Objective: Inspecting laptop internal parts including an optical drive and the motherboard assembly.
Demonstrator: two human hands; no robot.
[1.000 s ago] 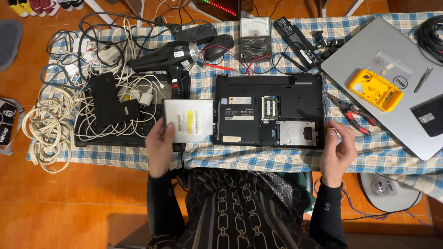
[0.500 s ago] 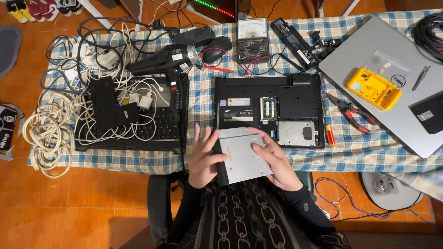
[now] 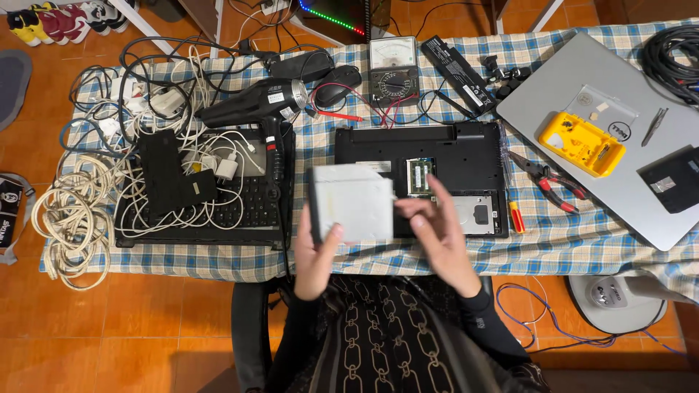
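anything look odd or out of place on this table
Yes: a tangle of white cables and a black box lie over the keyboard of the open black laptop. The upturned black laptop has uncovered bays. Both hands hold the flat grey drive above it.

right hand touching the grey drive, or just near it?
Touching. In the head view the right hand has its fingertips pressed against the right edge of the grey drive, with no gap visible; the left hand grips it from below.
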